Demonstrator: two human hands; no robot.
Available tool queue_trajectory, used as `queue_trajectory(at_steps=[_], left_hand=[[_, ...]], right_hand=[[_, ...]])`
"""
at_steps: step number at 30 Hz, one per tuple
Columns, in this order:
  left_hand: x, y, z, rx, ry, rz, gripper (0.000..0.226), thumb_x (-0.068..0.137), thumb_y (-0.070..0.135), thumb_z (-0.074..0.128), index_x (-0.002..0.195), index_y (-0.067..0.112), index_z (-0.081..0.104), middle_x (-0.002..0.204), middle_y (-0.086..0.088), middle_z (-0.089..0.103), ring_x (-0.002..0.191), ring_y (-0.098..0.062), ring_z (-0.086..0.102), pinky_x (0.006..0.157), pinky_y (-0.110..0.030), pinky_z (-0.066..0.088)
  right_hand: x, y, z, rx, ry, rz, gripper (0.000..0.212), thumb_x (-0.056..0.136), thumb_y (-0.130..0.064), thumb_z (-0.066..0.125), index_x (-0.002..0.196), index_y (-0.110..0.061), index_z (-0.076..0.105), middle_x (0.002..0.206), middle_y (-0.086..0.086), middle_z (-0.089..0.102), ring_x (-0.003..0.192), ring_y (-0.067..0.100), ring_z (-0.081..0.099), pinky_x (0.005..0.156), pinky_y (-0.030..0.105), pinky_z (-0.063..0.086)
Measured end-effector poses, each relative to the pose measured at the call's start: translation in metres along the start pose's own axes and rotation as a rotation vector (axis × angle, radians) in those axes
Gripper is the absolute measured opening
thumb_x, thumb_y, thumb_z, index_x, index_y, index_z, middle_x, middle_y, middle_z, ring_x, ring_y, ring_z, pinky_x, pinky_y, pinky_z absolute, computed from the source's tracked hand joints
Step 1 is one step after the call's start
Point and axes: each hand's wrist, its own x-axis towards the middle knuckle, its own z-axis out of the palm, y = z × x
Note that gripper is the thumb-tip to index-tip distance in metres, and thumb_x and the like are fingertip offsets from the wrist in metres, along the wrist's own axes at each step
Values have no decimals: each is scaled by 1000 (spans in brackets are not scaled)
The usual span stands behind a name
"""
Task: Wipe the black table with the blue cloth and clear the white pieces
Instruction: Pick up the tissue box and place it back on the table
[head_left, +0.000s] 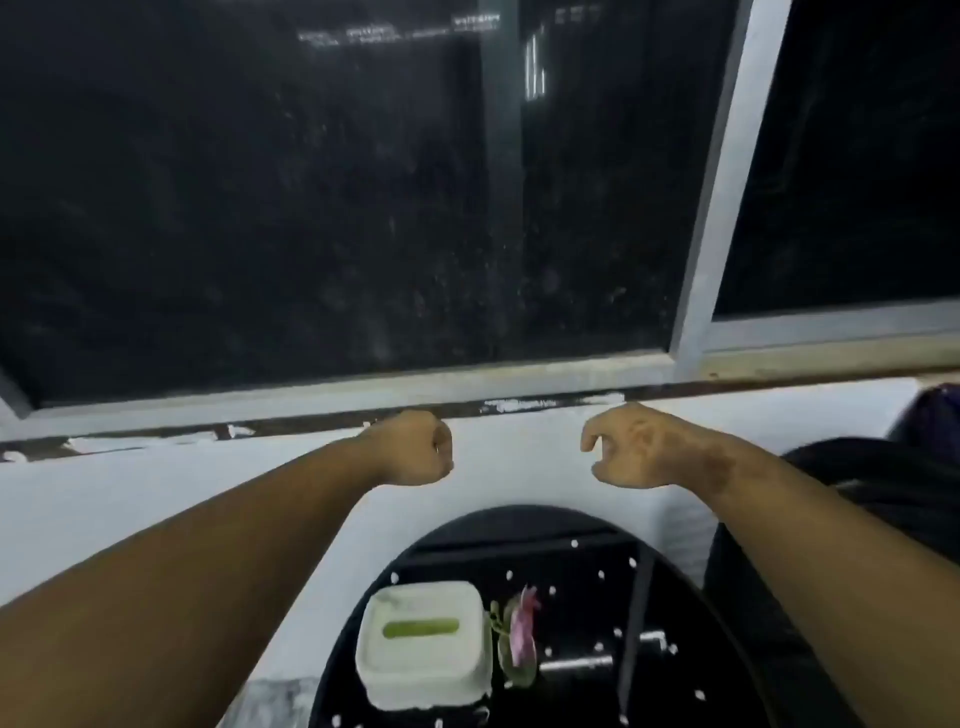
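A round black table lies low in the view, below both outstretched arms. Several small white pieces are scattered over its glossy top. My left hand is held up in front of the white wall, fingers curled into a fist with nothing in it. At the same height, my right hand has its fingers loosely curled like a claw, also holding nothing. Both hands are well above and beyond the table. No blue cloth is in view.
A white lidded box with a green slot stands on the table's left part, beside a small pink flower with green leaves. A dark window with a grey frame fills the upper view. Dark furniture stands at the right.
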Motion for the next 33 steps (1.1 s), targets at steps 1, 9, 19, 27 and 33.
queue_trajectory(at_steps=[1,9,19,27,33], left_hand=[[4,-4,18,5,-38,3,13,76,30,54,74,27,66,88,12,68,88,-13,63,81,-35,57],[-3,-35,190,-58,-23,-94,17,84,34,54,98,32,63,106,9,62,102,-19,59,87,-35,50],[-18,-61,270,21,329,12,53,85,39,42,127,13,60,127,-5,63,119,-28,56,101,-45,42],[-24,-57,279,-186,382,-31,48,92,38,53,137,21,55,138,-2,56,126,-22,51,109,-38,37],[-23,-56,286,-203,405,-55,34,95,38,54,128,31,60,129,0,64,117,-22,57,94,-30,38]], right_hand=[[-1,8,16,1,-25,21,31,84,-31,62,115,-26,63,101,-9,59,93,14,59,81,25,48],[-66,77,188,93,-58,188,29,83,-40,58,111,-32,61,88,-11,65,87,13,64,76,29,51],[-170,124,330,-61,157,455,64,87,-48,56,143,-21,45,154,15,35,140,34,35,107,50,38],[-177,129,373,-79,180,395,84,90,-69,8,156,-17,9,164,7,7,152,25,-3,121,50,2],[-174,131,376,-129,228,358,87,85,-71,-3,156,-20,-2,165,1,-4,151,21,-14,121,46,-9]])
